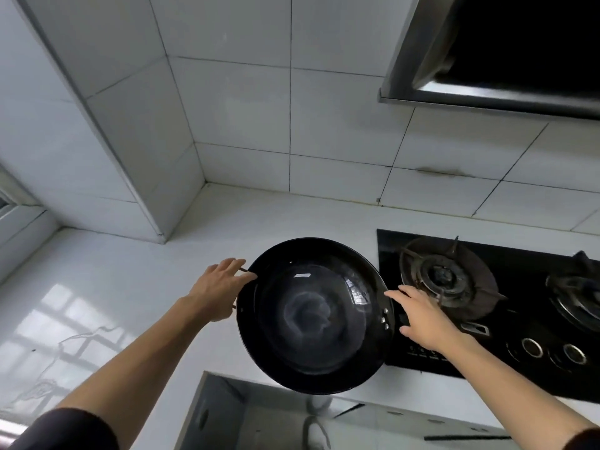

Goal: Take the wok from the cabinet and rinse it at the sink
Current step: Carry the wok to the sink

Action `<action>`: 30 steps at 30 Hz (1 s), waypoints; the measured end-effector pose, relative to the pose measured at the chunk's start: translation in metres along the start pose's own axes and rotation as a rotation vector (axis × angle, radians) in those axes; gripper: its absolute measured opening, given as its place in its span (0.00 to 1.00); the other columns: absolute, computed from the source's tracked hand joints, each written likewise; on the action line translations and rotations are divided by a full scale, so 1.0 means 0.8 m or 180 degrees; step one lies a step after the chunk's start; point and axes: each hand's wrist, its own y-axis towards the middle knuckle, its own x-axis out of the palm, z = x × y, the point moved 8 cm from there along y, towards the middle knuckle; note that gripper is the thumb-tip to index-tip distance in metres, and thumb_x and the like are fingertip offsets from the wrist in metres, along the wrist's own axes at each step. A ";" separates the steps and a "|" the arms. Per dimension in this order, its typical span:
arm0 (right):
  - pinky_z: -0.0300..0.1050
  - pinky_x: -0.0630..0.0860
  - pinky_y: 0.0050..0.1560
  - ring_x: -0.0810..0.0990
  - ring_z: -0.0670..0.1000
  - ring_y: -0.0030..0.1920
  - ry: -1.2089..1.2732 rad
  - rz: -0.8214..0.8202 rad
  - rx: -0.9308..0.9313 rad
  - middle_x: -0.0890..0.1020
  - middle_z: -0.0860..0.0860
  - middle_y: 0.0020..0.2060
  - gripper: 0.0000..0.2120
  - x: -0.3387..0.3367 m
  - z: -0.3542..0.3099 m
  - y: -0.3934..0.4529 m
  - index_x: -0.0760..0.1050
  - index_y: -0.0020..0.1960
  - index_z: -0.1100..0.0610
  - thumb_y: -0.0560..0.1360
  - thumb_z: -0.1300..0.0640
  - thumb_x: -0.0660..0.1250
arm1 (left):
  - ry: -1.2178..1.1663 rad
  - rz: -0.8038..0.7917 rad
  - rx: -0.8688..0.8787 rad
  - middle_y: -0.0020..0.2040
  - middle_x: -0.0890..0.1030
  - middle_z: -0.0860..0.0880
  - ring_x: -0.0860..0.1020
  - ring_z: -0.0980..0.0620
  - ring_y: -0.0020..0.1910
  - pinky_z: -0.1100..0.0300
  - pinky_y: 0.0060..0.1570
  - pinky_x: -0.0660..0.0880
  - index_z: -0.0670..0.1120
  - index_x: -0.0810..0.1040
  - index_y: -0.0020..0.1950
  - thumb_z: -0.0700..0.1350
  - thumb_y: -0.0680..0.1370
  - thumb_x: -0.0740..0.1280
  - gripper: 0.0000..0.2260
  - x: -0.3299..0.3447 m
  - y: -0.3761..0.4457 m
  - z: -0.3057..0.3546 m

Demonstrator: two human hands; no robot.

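Wok held in both hands above the counter, on its way to the sink.

Head view: the wok (314,315) hangs in the air, bowl facing up, between the white counter (107,287) on the left and the hob (487,297) on the right, with the steel sink (246,414) just below its near edge. The left hand (218,289) grips the side handle at the left rim. The right hand (422,319) lies at the right rim by the rivets, fingers spread; whether it clamps a handle there is probably hidden. The fetching step looks done; next the wok needs lowering into the sink under a tap, which is not in view.
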 end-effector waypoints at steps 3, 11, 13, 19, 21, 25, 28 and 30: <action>0.50 0.60 0.74 0.57 0.54 0.76 0.0018 -0.0068 -0.0009 0.58 0.51 0.76 0.39 0.009 0.011 0.008 0.58 0.76 0.45 0.71 0.60 0.72 | 0.0093 -0.0088 0.0041 0.80 0.55 0.46 0.53 0.44 0.78 0.48 0.73 0.60 0.59 0.57 0.77 0.45 0.71 0.75 0.40 0.007 0.013 -0.001; 0.45 0.70 0.65 0.67 0.49 0.67 -0.0188 0.0077 -0.0175 0.67 0.47 0.68 0.34 0.029 0.015 0.019 0.63 0.73 0.45 0.72 0.62 0.70 | 0.0257 -0.0262 0.0194 0.78 0.59 0.52 0.57 0.50 0.77 0.53 0.70 0.62 0.61 0.63 0.73 0.43 0.71 0.73 0.35 0.026 0.035 -0.008; 0.43 0.72 0.61 0.69 0.48 0.63 -0.0245 0.0175 -0.0253 0.70 0.46 0.63 0.31 0.027 0.013 0.021 0.66 0.71 0.46 0.72 0.63 0.69 | 0.0303 -0.0283 0.0275 0.77 0.60 0.53 0.58 0.50 0.76 0.53 0.69 0.62 0.61 0.64 0.73 0.46 0.70 0.75 0.35 0.027 0.039 -0.009; 0.40 0.74 0.53 0.71 0.48 0.58 -0.0439 0.0235 -0.0328 0.73 0.45 0.57 0.28 0.030 0.012 0.013 0.66 0.70 0.47 0.72 0.60 0.68 | 0.0369 -0.0294 0.0436 0.75 0.64 0.51 0.63 0.48 0.74 0.53 0.71 0.61 0.60 0.65 0.72 0.54 0.67 0.76 0.35 0.031 0.045 -0.007; 0.40 0.73 0.55 0.71 0.48 0.58 -0.0511 0.0211 -0.0347 0.73 0.45 0.56 0.29 0.033 0.012 0.011 0.65 0.71 0.48 0.72 0.59 0.68 | 0.0393 -0.0291 0.0456 0.75 0.65 0.50 0.63 0.48 0.73 0.54 0.72 0.61 0.59 0.66 0.71 0.55 0.67 0.76 0.35 0.033 0.045 -0.007; 0.41 0.73 0.56 0.70 0.49 0.57 -0.0635 0.0142 -0.0341 0.73 0.46 0.56 0.31 0.034 0.010 0.011 0.63 0.71 0.49 0.72 0.63 0.68 | 0.0474 -0.0263 0.0532 0.75 0.65 0.49 0.64 0.47 0.73 0.53 0.71 0.63 0.58 0.63 0.74 0.54 0.67 0.78 0.39 0.034 0.043 -0.007; 0.42 0.75 0.53 0.71 0.50 0.57 -0.0651 0.0087 -0.0277 0.72 0.47 0.56 0.34 0.034 0.011 0.011 0.62 0.72 0.49 0.71 0.68 0.67 | 0.0502 -0.0241 0.0561 0.75 0.65 0.48 0.64 0.47 0.72 0.54 0.71 0.64 0.57 0.64 0.74 0.54 0.68 0.78 0.38 0.035 0.042 -0.006; 0.42 0.75 0.52 0.71 0.50 0.56 -0.0682 0.0076 -0.0222 0.73 0.48 0.56 0.34 0.034 0.011 0.012 0.61 0.72 0.48 0.71 0.68 0.66 | 0.0514 -0.0259 0.0554 0.75 0.64 0.47 0.63 0.47 0.73 0.54 0.71 0.64 0.57 0.65 0.73 0.55 0.69 0.77 0.36 0.036 0.041 -0.007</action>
